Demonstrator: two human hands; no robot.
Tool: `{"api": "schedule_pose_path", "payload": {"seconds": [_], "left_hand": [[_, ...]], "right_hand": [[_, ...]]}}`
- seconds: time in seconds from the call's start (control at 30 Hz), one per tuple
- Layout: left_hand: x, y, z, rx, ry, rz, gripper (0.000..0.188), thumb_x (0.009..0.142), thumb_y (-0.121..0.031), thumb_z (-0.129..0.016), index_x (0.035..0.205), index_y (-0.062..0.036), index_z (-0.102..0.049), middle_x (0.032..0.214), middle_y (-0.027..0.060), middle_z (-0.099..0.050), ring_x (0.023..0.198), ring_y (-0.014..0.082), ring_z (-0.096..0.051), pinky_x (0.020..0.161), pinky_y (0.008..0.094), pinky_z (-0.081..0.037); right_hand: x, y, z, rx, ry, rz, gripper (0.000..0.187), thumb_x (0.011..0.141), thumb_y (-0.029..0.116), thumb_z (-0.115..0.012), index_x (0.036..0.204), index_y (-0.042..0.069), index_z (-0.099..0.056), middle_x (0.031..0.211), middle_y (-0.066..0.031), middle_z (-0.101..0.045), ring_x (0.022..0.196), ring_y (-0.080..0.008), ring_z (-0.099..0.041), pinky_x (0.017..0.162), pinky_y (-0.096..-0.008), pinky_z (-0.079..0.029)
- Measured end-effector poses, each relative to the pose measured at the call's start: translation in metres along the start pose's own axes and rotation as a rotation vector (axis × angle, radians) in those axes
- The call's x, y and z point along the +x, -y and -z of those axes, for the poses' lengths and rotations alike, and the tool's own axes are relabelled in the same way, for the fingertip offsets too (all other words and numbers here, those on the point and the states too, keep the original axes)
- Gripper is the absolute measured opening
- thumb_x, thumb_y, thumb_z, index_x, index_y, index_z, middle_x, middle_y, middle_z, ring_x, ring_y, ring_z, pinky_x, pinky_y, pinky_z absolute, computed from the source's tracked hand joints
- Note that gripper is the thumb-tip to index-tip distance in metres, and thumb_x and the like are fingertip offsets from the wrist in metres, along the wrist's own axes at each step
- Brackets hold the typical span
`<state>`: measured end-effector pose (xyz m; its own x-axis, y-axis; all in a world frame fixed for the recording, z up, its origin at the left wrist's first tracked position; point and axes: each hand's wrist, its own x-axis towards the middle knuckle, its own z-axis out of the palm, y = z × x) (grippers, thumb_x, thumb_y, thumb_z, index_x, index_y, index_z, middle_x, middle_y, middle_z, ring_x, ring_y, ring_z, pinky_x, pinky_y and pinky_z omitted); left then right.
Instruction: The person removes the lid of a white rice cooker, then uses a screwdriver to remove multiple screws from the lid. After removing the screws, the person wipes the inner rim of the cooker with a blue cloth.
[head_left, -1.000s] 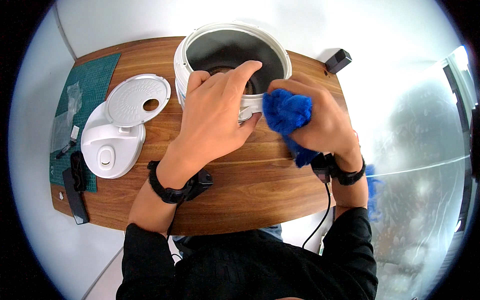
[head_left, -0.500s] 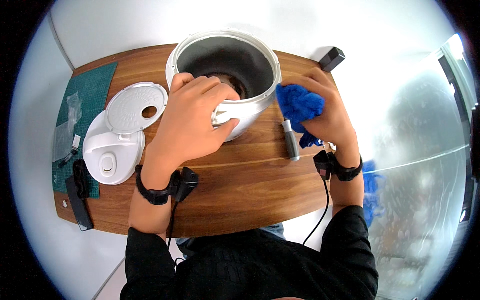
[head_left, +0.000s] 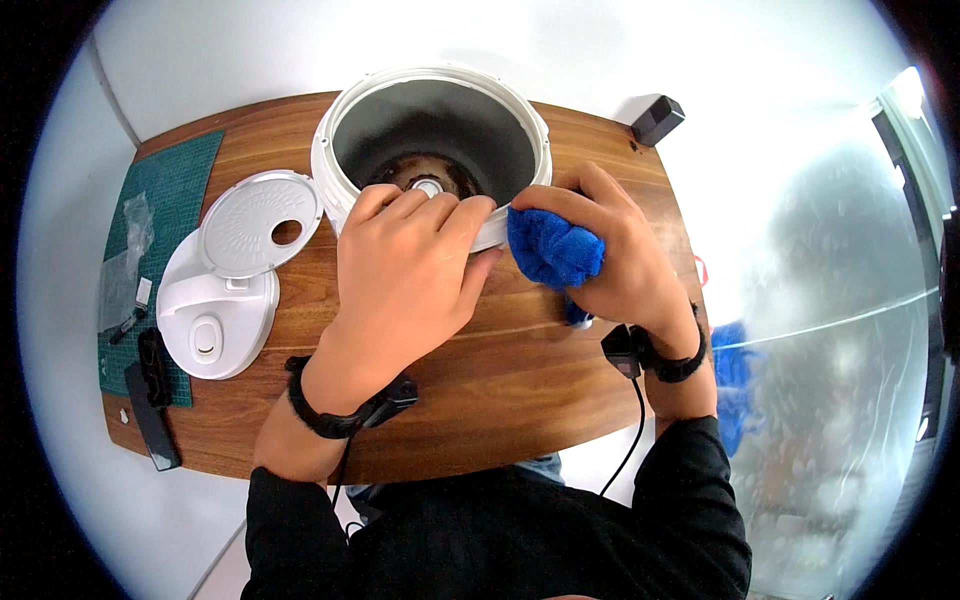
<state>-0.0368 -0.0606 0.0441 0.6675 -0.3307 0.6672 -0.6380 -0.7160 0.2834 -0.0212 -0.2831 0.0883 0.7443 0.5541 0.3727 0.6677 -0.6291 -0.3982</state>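
A white rice cooker body (head_left: 375, 150) stands without its lid at the far middle of the table, its grey inside showing. Brown stains mark its bottom plate (head_left: 455, 170) around a small central button. My left hand (head_left: 410, 270) is closed over the near rim, fingers inside and thumb outside. Bunched in my right hand (head_left: 635, 255) is a blue cloth (head_left: 555, 250), held close to the cooker's near right side; whether it touches the wall I cannot tell. To the left lies the white lid (head_left: 215, 320), with its round inner cover (head_left: 255, 215) resting against it.
A green cutting mat (head_left: 185, 165) at the left bears clear plastic bags (head_left: 130, 265) and a marker (head_left: 127, 325). A black oblong case (head_left: 152, 420) lies near the left edge. A black box (head_left: 658, 120) is at the back right. The wooden table (head_left: 500, 400) has a curved front edge.
My right hand has brought the cloth left and nearer to me, beside the cooker. My left hand has shifted right along the rim. The grey-handled tool by the cloth is now hidden.
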Motion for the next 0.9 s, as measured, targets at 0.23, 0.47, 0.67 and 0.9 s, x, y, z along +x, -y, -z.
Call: {"api": "schedule_pose_path", "payload": {"seconds": [0.23,0.47,0.67,0.9], "left_hand": [[0.000,0.004,0.000,0.003,-0.015,-0.010,0.027,0.076,-0.022,-0.082,0.096,-0.0079,-0.073,0.081,0.0074,-0.071,0.074,0.0253,-0.066,0.076,0.0384,-0.044],[-0.001,0.005,-0.003,-0.018,-0.054,-0.011,0.025,0.077,-0.023,-0.082,0.096,-0.0091,-0.074,0.083,0.0073,-0.073,0.074,0.0245,-0.067,0.077,0.0383,-0.044],[0.000,0.006,-0.005,-0.015,-0.070,-0.036,0.026,0.076,-0.022,-0.083,0.096,-0.0091,-0.074,0.082,0.0077,-0.073,0.074,0.0243,-0.067,0.076,0.0379,-0.043],[-0.001,0.005,-0.004,-0.017,-0.066,-0.005,0.028,0.076,-0.025,-0.084,0.096,-0.0087,-0.074,0.083,0.0076,-0.074,0.074,0.0244,-0.067,0.076,0.0380,-0.043]], "right_hand": [[0.004,-0.008,0.002,-0.061,0.027,0.049,0.064,0.060,0.002,-0.080,0.121,0.019,-0.070,0.101,-0.0134,-0.058,0.098,-0.0383,-0.059,0.087,-0.0458,-0.050],[0.020,-0.042,0.016,-0.306,-0.011,0.136,0.054,0.068,0.002,-0.080,0.117,0.026,-0.074,0.104,-0.0098,-0.060,0.101,-0.0335,-0.060,0.088,-0.0448,-0.050],[0.037,-0.065,0.020,-0.530,-0.028,0.188,0.060,0.066,-0.002,-0.082,0.116,0.030,-0.075,0.112,-0.0052,-0.062,0.108,-0.0283,-0.060,0.094,-0.0435,-0.050],[0.029,-0.058,0.017,-0.460,-0.016,0.162,0.058,0.069,-0.004,-0.077,0.118,0.027,-0.074,0.108,-0.0078,-0.062,0.103,-0.0308,-0.060,0.090,-0.0438,-0.050]]}}
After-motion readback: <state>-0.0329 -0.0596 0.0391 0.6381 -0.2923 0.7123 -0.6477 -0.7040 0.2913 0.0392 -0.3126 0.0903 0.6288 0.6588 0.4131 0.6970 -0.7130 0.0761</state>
